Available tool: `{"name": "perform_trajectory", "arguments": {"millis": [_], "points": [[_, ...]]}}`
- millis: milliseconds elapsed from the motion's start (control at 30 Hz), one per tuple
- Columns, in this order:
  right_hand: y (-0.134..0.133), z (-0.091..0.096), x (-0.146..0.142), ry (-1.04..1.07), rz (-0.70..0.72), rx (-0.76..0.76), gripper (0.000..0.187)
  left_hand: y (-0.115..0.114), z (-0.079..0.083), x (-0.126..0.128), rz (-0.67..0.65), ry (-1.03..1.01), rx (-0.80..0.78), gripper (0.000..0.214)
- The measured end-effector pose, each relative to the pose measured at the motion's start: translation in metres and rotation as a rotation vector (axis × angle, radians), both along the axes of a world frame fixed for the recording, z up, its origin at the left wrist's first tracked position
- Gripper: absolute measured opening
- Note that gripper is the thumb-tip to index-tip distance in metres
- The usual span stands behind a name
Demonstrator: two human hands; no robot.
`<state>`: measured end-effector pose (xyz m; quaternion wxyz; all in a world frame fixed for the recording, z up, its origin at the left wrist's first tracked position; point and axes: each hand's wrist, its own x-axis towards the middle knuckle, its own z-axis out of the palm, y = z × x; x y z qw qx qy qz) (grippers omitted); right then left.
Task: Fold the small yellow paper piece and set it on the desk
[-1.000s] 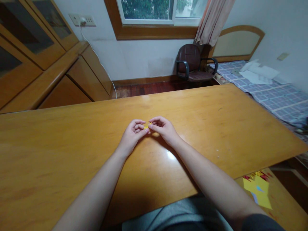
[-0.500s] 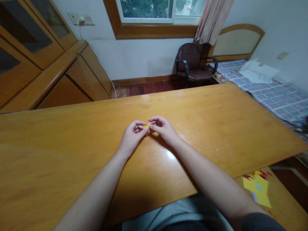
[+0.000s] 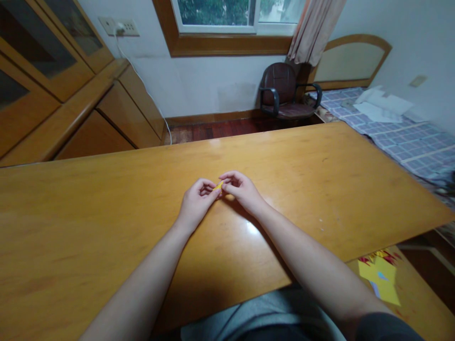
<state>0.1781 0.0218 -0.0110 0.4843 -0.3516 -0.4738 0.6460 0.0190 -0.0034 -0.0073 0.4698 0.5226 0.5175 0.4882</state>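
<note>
A small piece of folded yellow paper [image 3: 218, 186] is pinched between my two hands, just above the wooden table [image 3: 106, 213]. My left hand [image 3: 197, 199] grips its left side between thumb and fingers. From the right, my right hand [image 3: 242, 190] holds the other end with thumb and index finger, the fingertips of both hands almost meeting. Much of the paper is covered by the fingers, so its full shape cannot be made out.
Yellow sheets [image 3: 378, 272] with red and yellow folded pieces lie on a lower surface at the right. Beyond the table stand a brown armchair [image 3: 280, 90], a bed [image 3: 423, 147] with white sheets of paper, and a wooden cabinet [image 3: 131, 104] at the left.
Both hands stay nearly in place. The yellow paper has tilted slightly between the fingertips and shows a narrower face.
</note>
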Motion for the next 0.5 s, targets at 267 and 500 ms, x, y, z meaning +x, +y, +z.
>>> {"name": "perform_trajectory", "arguments": {"millis": [267, 500], "points": [[-0.0021, 0.0047, 0.0008, 0.068, 0.030, -0.030, 0.030, 0.0001, 0.0059, -0.0026, -0.023, -0.107, -0.061, 0.032], [-0.0007, 0.0035, 0.0005, 0.078, 0.032, -0.043, 0.034, -0.0004, 0.0061, -0.0041, -0.052, -0.162, -0.095, 0.033]]}}
